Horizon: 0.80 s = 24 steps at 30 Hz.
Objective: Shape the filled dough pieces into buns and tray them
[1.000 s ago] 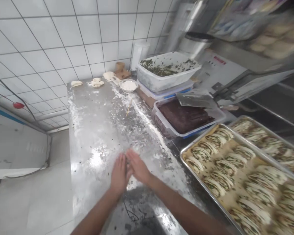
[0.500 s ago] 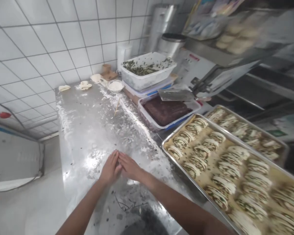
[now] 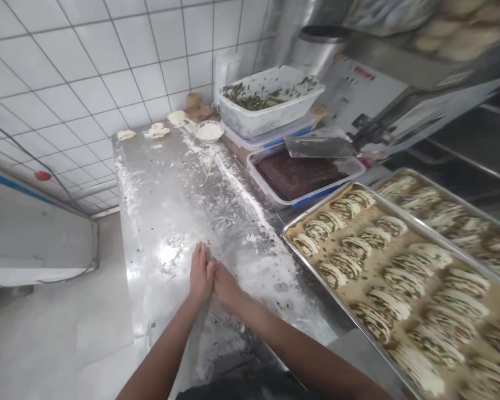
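Over the floury metal table (image 3: 166, 189), my left hand (image 3: 201, 273) and my right hand (image 3: 225, 286) meet, palm against palm. The left fingers are stretched out and point away from me. My right fingers are partly hidden behind the left thumb, but look straight too. Nothing shows between the palms. Flour and small dark green bits are scattered on the metal around them. To the right stands a baking tray (image 3: 345, 307) lined with brown paper, bearing rows of sliced, filled dough rolls (image 3: 400, 275).
Behind are a tub of dark red-brown paste (image 3: 300, 175), a white tub with chopped greens (image 3: 270, 114) and a flour bowl (image 3: 209, 132). Dough pieces (image 3: 158, 130) lie at the far edge. A thin stick (image 3: 210, 166) rests mid-table. A second tray (image 3: 445, 214) sits at right.
My hands have gone from fingertips touching in a tent shape to palms pressed together. The camera view has shifted, so the table and trays appear further right.
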Tool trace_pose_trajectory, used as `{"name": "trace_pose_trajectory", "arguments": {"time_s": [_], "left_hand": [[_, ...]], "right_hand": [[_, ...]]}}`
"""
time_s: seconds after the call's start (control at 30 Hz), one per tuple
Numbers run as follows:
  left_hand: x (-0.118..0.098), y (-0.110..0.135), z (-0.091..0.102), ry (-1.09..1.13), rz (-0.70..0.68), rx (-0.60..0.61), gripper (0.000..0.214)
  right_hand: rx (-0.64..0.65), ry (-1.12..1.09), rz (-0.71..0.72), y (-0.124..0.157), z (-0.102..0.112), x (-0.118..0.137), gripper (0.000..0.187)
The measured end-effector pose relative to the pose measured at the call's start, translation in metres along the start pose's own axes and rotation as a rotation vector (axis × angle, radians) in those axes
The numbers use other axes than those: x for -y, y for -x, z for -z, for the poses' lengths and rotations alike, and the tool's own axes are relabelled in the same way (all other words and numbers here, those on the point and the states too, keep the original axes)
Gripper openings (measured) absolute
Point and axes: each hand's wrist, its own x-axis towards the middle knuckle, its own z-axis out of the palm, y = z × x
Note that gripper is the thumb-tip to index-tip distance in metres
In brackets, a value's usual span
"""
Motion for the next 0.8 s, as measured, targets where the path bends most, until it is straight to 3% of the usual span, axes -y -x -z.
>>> {"name": "trace_pose_trajectory", "arguments": {"time_s": [0.13,0.2,0.27,0.33,0.43,0.53,0.6,0.7,0.8], "left_hand": [[0.023,-0.008,0.025,-0.017,-0.007,-0.017,0.054],[0.026,-0.010,0.028,0.028,-0.067,0.086,0.055],[0.018,-0.014,0.025,0.158,-0.103,0.192,0.055],[0.007,-0.021,0.022,0.332,-0.046,0.203,0.053],[0.003,-0.019,0.029,0.421,0.132,-0.032,0.054],[0.013,0.014,0.034,0.189,0.199,-0.221,0.055],[0.017,0.043,0.030,0.035,0.154,-0.163,0.058],[0.014,0.073,0.022,-0.012,0.105,-0.048,0.058],[0.008,0.081,0.033,-0.007,0.146,-0.049,0.059]], "right_hand": [[0.159,-0.022,0.242,0.075,0.004,0.017,0.078],[0.209,-0.001,0.307,0.083,0.002,0.011,0.082],[0.170,0.050,0.260,0.059,-0.002,0.004,0.077],[0.068,0.109,0.162,0.012,-0.002,-0.004,0.069],[-0.074,0.160,0.035,-0.059,0.008,-0.018,0.061],[-0.099,0.112,-0.005,-0.086,0.016,-0.023,0.053],[-0.040,0.040,0.108,-0.074,0.013,-0.017,0.049],[0.051,-0.075,0.327,-0.036,0.005,0.000,0.047],[0.035,-0.145,0.296,-0.002,0.009,0.003,0.050]]}}
